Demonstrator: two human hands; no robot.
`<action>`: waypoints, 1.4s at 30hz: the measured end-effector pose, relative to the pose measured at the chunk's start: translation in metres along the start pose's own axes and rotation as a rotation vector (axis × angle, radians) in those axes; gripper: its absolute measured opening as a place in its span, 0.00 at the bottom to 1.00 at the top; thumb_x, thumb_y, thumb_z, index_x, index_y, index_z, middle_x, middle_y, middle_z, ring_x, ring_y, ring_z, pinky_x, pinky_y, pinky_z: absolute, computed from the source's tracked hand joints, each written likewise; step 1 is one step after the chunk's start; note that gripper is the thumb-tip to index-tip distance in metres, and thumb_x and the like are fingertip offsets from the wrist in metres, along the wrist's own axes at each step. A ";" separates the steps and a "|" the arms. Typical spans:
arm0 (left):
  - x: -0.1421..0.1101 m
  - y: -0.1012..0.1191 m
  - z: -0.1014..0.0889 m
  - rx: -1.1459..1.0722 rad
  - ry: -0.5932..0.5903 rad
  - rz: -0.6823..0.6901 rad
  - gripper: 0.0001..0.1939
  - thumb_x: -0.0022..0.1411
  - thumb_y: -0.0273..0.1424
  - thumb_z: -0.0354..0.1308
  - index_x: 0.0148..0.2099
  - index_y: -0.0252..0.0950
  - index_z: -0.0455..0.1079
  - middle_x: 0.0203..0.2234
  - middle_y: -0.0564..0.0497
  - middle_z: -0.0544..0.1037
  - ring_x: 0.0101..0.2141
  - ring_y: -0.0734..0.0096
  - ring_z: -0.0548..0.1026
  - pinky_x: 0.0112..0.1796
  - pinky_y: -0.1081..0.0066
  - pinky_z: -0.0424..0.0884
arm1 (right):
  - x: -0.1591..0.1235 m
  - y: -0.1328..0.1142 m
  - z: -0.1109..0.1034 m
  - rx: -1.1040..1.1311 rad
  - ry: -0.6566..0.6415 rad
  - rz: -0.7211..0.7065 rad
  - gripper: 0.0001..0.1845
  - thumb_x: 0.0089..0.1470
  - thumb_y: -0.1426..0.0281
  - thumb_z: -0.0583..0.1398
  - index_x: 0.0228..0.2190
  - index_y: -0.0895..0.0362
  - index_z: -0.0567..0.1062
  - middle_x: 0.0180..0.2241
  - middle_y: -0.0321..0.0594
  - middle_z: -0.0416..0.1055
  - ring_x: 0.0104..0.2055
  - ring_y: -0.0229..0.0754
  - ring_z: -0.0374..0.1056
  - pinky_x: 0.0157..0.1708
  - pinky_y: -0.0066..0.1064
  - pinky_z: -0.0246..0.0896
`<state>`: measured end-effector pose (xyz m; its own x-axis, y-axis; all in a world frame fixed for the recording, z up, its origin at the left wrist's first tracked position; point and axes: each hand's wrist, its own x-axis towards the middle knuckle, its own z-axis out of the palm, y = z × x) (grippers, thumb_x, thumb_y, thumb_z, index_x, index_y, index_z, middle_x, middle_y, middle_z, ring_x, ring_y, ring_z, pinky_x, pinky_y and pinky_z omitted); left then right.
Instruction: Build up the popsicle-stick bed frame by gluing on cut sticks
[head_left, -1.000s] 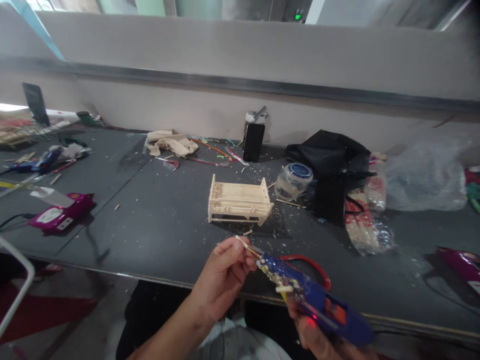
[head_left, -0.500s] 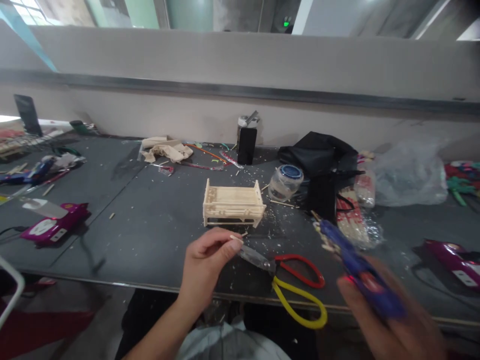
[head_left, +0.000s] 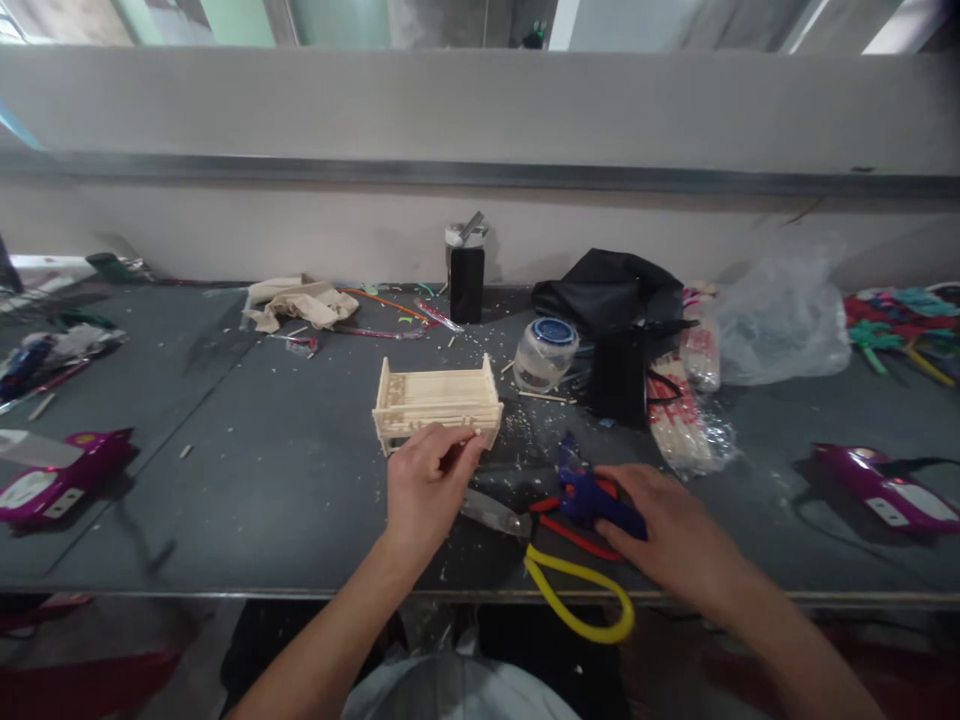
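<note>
A small bed-like frame of pale wooden sticks (head_left: 435,392) stands mid-table. At its front right corner, my left hand (head_left: 431,475) is pinched on a short wooden stick (head_left: 478,433), mostly hidden by the fingers. Whether the stick touches the frame I cannot tell. My right hand (head_left: 667,530) has its fingers round a blue glue gun (head_left: 600,503), low over the table with its nozzle pointing away from me. Beneath the glue gun and my left hand lie scissors with one red and one yellow handle loop (head_left: 581,600), the yellow one reaching past the table edge.
Right of the frame stand a clear jar with a blue lid (head_left: 546,355) and a black bag (head_left: 611,290). Packs of sticks (head_left: 679,415) lie beyond. Purple power strips (head_left: 881,485) sit at both sides. Behind are a black phone (head_left: 466,285) and cloth (head_left: 304,303).
My right hand has brought the glue gun left and down, over the scissors. My left hand has moved forward with its stick to the frame's front. The view has shifted slightly to the right.
</note>
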<state>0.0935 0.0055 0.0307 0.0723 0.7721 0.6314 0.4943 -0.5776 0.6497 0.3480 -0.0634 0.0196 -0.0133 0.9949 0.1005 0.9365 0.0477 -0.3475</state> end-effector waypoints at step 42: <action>0.000 -0.006 0.009 0.182 -0.052 0.120 0.07 0.61 0.27 0.54 0.37 0.35 0.74 0.25 0.50 0.78 0.26 0.72 0.75 0.29 0.75 0.69 | 0.056 -0.112 0.017 0.608 0.265 -0.075 0.07 0.53 0.66 0.60 0.30 0.54 0.78 0.26 0.34 0.72 0.26 0.36 0.65 0.27 0.26 0.60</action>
<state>0.0982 0.0110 0.0230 0.1821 0.7159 0.6741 0.6272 -0.6125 0.4811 0.2368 -0.0111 0.0487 0.0886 0.9349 0.3436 0.5707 0.2350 -0.7868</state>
